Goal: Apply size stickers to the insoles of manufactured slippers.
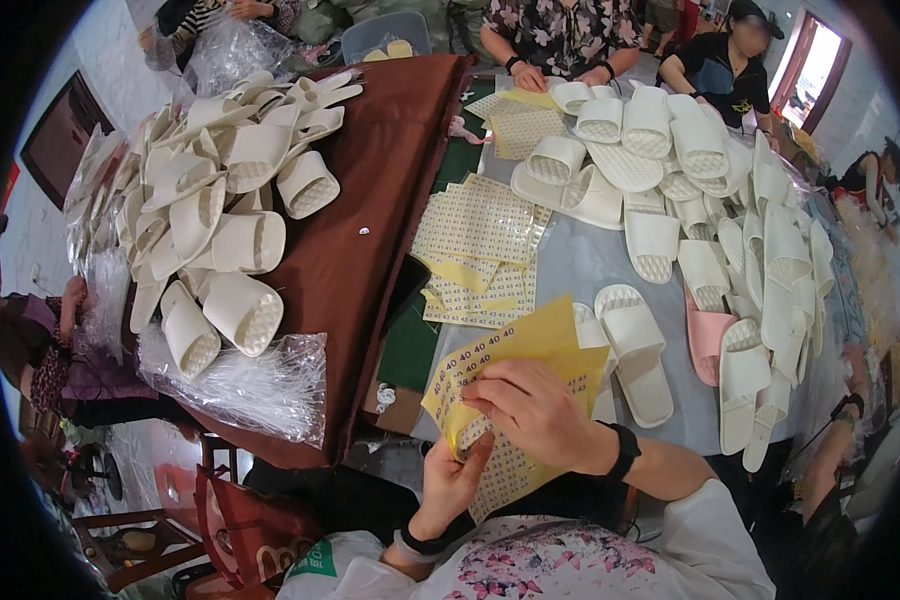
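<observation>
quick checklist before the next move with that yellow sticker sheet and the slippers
1. Sticker sheet held by both hands: ok, left hand grips it from below, right hand on top.
2. Right fingertips pinching a sticker: cannot tell, too small to see.
3. White slipper close to the hands: ok, lying just right of the sheet.
4. Spare sticker sheets on the table: ok, spread beyond the held sheet.
5. Slipper pile at the right: ok, plenty there, one pink slipper among them.
</observation>
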{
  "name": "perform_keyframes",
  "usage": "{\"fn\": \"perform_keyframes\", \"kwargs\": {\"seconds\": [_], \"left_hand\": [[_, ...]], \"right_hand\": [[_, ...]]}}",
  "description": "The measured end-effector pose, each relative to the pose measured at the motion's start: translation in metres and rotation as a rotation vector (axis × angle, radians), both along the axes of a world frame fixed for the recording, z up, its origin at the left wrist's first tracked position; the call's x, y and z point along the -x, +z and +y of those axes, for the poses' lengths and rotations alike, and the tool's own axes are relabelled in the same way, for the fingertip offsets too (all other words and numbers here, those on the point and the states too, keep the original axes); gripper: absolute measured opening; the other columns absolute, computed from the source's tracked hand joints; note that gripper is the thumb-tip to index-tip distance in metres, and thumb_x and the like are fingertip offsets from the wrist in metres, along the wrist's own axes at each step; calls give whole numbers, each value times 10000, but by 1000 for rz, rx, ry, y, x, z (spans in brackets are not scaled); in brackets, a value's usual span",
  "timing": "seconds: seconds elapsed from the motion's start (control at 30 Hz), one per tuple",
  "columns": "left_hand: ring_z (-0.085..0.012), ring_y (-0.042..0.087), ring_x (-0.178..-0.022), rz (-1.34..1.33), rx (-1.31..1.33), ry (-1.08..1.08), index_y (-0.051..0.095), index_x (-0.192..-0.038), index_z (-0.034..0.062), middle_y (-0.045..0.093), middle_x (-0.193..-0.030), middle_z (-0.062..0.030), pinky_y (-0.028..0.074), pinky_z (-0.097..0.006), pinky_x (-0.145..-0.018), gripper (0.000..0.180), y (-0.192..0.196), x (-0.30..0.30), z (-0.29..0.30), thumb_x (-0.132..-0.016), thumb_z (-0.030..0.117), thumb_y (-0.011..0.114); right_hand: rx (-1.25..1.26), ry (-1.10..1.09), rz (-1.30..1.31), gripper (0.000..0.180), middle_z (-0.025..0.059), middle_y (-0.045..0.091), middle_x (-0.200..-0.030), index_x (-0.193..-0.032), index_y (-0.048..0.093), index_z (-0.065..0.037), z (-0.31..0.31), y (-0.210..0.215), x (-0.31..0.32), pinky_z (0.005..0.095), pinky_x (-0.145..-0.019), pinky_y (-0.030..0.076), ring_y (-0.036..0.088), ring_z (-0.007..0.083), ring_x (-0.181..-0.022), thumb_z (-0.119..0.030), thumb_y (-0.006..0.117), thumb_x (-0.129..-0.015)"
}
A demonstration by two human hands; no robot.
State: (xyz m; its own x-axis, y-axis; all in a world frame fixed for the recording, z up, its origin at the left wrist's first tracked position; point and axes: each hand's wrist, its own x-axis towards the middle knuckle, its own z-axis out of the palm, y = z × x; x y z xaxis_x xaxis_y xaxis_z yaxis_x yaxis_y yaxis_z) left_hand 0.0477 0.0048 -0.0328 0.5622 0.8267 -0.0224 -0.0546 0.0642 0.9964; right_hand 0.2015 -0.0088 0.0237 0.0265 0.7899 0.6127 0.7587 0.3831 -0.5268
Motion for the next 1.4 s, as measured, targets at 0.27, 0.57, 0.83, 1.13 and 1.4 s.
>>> {"fn": "perform_keyframes", "kwargs": {"seconds": [0.27, 0.57, 0.83, 1.13, 1.4], "left_hand": [[-61, 521, -777, -13, 4, 10, 523, -1058, 6, 591, -870, -15, 437, -220, -676, 221, 3, 1, -4, -853, 80, 563], [-75, 516, -836, -8, -59, -61, 497, -1127, 0, 582, -941, -30, 430, -223, -734, 281, 4, 1, -2, -854, 51, 545], [-72, 503, -872, -47, 71, -90, 493, -1129, -6, 567, -987, -28, 421, -223, -760, 283, 2, 4, -2, -859, 60, 545], [-74, 508, -860, -48, 73, -47, 505, -1109, -9, 575, -965, -24, 429, -223, -742, 274, 3, 3, -4, -853, 72, 561], [-116, 546, -836, -40, 160, 234, 504, -1075, -25, 587, -969, -72, 433, -246, -750, 292, 12, 9, 6, -799, 13, 591]], "right_hand": [[7, 15, 52, 189, 41, 544, -841, -839, 614, -61, -1, -4, -2, 313, -661, 456, 560, 217, -765, -31, 673, -662], [-1, 35, -16, 210, 52, 535, -859, -833, 579, -59, -5, -8, -5, 320, -696, 435, 548, 223, -793, -13, 651, -642], [16, 44, 24, 209, 53, 514, -891, -869, 529, -64, -4, -11, -6, 329, -714, 413, 528, 222, -815, -35, 634, -691], [83, 57, 69, 160, 55, 506, -865, -851, 503, -68, -9, -1, -9, 338, -706, 405, 519, 247, -794, -42, 604, -730], [220, -61, 274, 133, 86, 489, -811, -849, 456, -29, -50, 47, -82, 331, -663, 393, 500, 240, -733, -26, 569, -780]]}}
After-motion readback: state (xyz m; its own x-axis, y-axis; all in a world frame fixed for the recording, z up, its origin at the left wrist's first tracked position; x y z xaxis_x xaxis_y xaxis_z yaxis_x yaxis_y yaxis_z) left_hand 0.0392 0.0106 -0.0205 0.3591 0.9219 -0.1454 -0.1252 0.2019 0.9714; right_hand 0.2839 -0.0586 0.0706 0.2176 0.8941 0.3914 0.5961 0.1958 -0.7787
